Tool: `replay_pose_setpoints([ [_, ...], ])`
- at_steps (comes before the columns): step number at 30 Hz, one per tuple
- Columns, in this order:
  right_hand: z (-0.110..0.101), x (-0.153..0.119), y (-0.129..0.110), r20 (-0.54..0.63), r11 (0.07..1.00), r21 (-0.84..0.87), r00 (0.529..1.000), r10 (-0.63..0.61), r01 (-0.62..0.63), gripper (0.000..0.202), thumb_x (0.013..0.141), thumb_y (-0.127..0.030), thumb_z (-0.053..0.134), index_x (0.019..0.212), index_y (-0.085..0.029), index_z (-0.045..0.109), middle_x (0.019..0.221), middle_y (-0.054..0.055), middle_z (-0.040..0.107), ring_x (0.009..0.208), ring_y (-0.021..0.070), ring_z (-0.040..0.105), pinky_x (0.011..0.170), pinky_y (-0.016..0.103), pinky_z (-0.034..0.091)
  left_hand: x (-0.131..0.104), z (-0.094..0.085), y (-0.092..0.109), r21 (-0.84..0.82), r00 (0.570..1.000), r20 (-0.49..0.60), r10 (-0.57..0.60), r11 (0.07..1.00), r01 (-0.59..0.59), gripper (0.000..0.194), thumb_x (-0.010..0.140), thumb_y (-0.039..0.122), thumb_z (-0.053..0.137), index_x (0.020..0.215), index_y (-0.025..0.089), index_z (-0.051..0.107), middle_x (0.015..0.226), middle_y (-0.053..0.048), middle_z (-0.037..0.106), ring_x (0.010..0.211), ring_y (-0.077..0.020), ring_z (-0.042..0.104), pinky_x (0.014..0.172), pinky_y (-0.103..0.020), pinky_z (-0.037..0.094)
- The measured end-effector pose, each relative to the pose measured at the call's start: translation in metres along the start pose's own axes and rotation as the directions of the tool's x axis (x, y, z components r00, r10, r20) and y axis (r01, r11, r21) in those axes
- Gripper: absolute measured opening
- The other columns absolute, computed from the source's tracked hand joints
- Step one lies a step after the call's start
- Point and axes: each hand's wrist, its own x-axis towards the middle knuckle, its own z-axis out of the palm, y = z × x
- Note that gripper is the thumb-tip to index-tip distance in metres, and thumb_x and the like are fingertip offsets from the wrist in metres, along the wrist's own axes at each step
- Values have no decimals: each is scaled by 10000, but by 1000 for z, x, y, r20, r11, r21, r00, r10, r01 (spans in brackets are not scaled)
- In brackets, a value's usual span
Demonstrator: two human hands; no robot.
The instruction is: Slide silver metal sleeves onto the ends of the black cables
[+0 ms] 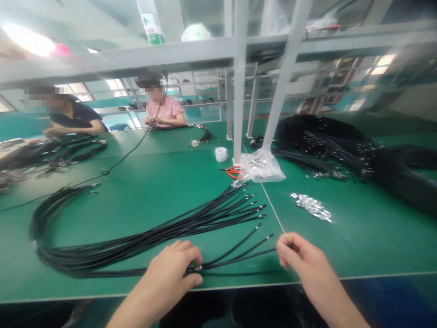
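A curved black cable bundle (102, 255) spans the green worktop (184, 177). At the bundle's near side, the left hand (174, 264) curls over a strand (126, 273); whether it grips I can't tell. Off the bundle's right end, the right hand (302, 255) pinches the tip of a black cable (259, 253). A plastic bag (264, 166) lies just beyond the bundle, metal pieces (312, 207) right of it, orange-handled pliers (232, 171) and a white roll (221, 154) beyond it.

No legible text, bottle label (151, 25) blurred
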Motion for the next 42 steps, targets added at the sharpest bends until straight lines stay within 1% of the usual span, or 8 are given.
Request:
replay_pose_setpoints([
  [3,6,-7,-11,4,999,10,999,-38,38,211,826,-354,524,694,-191,500,588,-37,467,577,114,454,574,221,358,18,18,28,-213,991,-72,113,969,-126,252,808,302,534,1057,295,572,1043,6,622,974,-180,550,841,-272,392],
  [8,-17,7,-20,48,950,-261,985,-165,172,198,892,-328,422,819,-188,542,656,-19,557,624,120,542,607,210,421,42,44,79,-385,957,-89,276,877,-289,186,877,267,416,838,262,598,763,46,645,699,-126,586,638,-195,411],
  [13,-83,83,5,-118,567,-815,925,-362,118,231,888,-225,365,871,-182,592,854,57,613,803,172,564,714,266,417,48,42,79,-383,944,-155,292,863,-330,169,879,310,429,842,279,591,779,59,650,711,-125,595,645,-186,411],
  [19,-105,134,29,128,243,-945,931,-343,219,153,742,-110,494,719,-185,626,785,89,591,782,217,527,680,299,359,35,43,85,-419,940,-232,249,847,-327,156,854,210,477,851,269,621,832,47,668,774,-129,610,701,-199,433],
  [25,-124,147,58,345,127,-898,852,-395,422,207,781,-239,433,684,-175,604,759,137,567,728,260,485,675,370,354,26,57,85,-409,929,-294,224,849,-334,97,821,250,555,874,258,635,822,48,676,763,-122,624,706,-201,458],
  [28,-125,147,54,214,269,-888,854,-475,372,214,792,-285,418,734,-170,588,845,163,581,826,269,495,769,396,349,26,60,83,-395,928,-302,218,857,-330,89,820,264,557,866,257,633,791,49,667,736,-120,620,685,-206,459],
  [32,-103,113,14,-348,920,-391,927,-138,-10,99,739,-279,560,783,-191,570,805,114,577,771,217,496,757,418,295,29,50,85,-434,923,-319,214,833,-344,111,828,218,544,876,267,631,837,45,653,772,-119,606,695,-205,445],
  [42,-35,36,-8,-53,931,365,997,50,-27,239,763,-368,622,874,-157,603,745,33,583,676,142,550,652,299,451,42,35,84,-437,932,-283,227,834,-336,160,890,257,435,867,269,593,809,46,616,724,-122,570,658,-222,392],
])
